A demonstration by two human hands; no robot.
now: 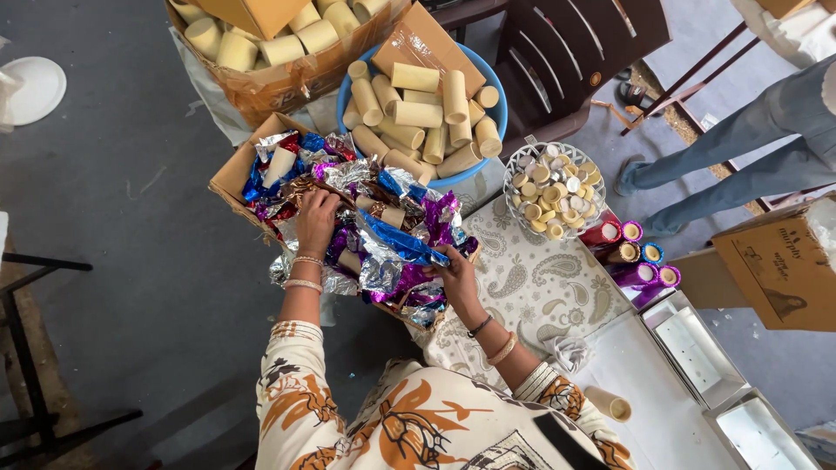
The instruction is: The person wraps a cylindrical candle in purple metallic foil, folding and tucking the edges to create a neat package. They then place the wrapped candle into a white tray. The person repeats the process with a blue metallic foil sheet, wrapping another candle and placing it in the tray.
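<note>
My left hand (315, 219) reaches into a cardboard box (233, 172) heaped with shiny foil sheets (383, 228) in blue, purple, silver and red, fingers curled into the foil. At the box's right side my right hand (455, 277) grips a blue and purple foil piece. A few plain cardboard tubes lie among the foil.
A blue tub (493, 71) of plain cardboard tubes stands behind the box, and a larger carton (287, 80) of tubes beyond it. A wire basket of round caps (550, 193), foil-wrapped tubes (634, 261), a patterned cloth (531, 287), metal trays (697, 350), a chair and another person's legs (740, 148) are at right.
</note>
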